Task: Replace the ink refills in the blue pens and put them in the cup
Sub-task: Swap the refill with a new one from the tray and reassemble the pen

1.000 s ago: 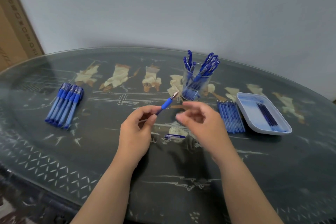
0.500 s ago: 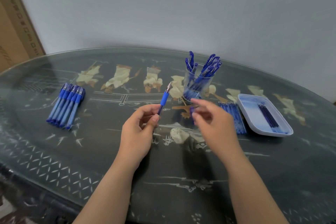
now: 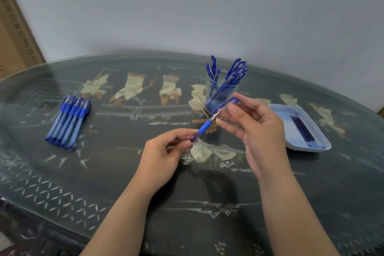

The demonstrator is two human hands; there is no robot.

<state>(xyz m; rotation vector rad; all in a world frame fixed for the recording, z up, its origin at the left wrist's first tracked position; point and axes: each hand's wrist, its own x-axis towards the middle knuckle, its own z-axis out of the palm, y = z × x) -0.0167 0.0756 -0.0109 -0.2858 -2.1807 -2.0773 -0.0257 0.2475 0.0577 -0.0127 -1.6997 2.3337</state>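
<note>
Nearest, the left hand (image 3: 164, 151) pinches the lower barrel of a blue pen (image 3: 204, 128) between thumb and fingers, its metal tip raised toward the far right; the right hand (image 3: 257, 131) pinches the pen cap (image 3: 227, 103) between thumb and forefinger, the cap's near end just beside the tip but not yet over it; the step in hand looks like capping a pen that presumably has its new refill, and it should go best if the cap is brought into line with the barrel before it is pushed, since it sits at a slight angle and could catch the fine point or slip aside; the left hand should steady the barrel while the right slides the cap on until it seats; both are held above the glass-topped table (image 3: 124, 183), in front of the clear cup (image 3: 221, 93), which is already crowded with capped pens (image 3: 234, 72), so the finished pen will need a gap among them and a gentle drop; to the left, well apart, a row of blue pens (image 3: 69, 119) lies side by side, likely awaiting their turn; to the right, a pale tray (image 3: 311, 149) holds a few dark refills (image 3: 302, 129); farthest off, a cardboard box (image 3: 14, 33) stands at the left against a plain wall.
</note>
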